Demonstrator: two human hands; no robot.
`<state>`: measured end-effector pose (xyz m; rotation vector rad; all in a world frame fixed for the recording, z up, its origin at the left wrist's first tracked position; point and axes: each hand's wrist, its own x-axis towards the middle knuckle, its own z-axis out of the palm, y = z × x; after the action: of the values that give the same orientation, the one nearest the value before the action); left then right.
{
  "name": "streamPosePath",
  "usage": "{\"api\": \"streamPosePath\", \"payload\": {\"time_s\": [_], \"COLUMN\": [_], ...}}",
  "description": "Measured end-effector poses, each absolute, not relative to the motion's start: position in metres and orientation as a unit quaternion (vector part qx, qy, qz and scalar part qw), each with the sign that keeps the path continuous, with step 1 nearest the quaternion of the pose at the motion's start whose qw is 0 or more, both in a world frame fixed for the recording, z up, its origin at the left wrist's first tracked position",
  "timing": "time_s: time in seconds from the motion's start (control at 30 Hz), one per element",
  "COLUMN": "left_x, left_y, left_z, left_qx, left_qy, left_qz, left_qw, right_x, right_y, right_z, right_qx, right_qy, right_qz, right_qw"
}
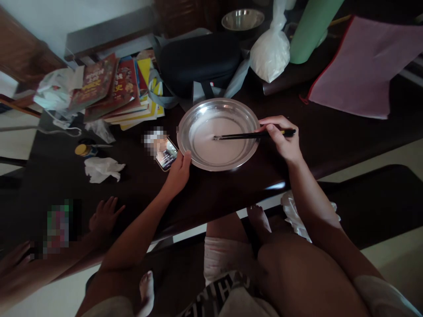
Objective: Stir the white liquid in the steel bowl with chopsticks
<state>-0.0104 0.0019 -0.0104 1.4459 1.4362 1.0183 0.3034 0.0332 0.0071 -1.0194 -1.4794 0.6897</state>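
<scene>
Bowl (244, 119) sits near the front edge of the surface (214, 193), with a little room between; left hand (181, 169) pinches its rim, right hand (286, 144) pinches chopsticks (238, 136).

- bowl (216, 167): on the table (211, 193).
- liquid (211, 153): in the bowl.
- chopsticks (243, 135): tips in the bowl's liquid, shafts over its right rim.
- left hand (181, 168): at the bowl's near left rim.
- right hand (282, 137): right of the bowl, around the chopsticks.
- phone (167, 155): just left of the bowl.
- tissue (102, 169): farther left of the bowl.
- books (110, 90): behind the bowl, leftward.
- case (200, 61): just behind the bowl.
- cloth (360, 72): behind the bowl, far right.
</scene>
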Motion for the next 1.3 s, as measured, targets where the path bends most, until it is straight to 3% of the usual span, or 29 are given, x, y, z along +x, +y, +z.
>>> {"api": "streamPosePath", "payload": {"time_s": [0.1,0.27,0.43,0.6,0.77,0.97,1.13,1.3], "left_x": [-0.0103,-0.0108,-0.0098,-0.0091,-0.01,-0.0098,-0.0089,-0.0089], "left_y": [0.002,0.0023,0.0017,0.0014,0.0015,0.0014,0.0014,0.0012], "left_z": [-0.0108,-0.0109,-0.0092,-0.0081,-0.0095,-0.0086,-0.0082,-0.0075], "left_qx": [0.583,0.592,0.588,0.591,0.594,0.593,0.585,0.581], "left_qy": [0.571,0.572,0.574,0.576,0.572,0.576,0.577,0.579], "left_qz": [0.405,0.396,0.397,0.392,0.393,0.391,0.399,0.395], "left_qw": [0.413,0.406,0.409,0.406,0.407,0.404,0.409,0.413], "right_x": [0.3039,0.3033,0.3045,0.3039,0.3045,0.3034,0.3049,0.3043], "right_y": [0.0334,0.0332,0.0339,0.0328,0.0329,0.0327,0.0329,0.0327], "right_z": [0.007,0.0068,0.0062,0.0078,0.0073,0.008,0.0079,0.0076], "right_qx": [-0.428,-0.426,-0.431,-0.426,-0.442,-0.424,-0.445,-0.431], "right_qy": [-0.615,-0.645,-0.616,-0.65,-0.619,-0.658,-0.621,-0.654], "right_qz": [0.296,0.315,0.291,0.312,0.288,0.306,0.288,0.315], "right_qw": [0.592,0.551,0.592,0.547,0.583,0.542,0.578,0.536]}}
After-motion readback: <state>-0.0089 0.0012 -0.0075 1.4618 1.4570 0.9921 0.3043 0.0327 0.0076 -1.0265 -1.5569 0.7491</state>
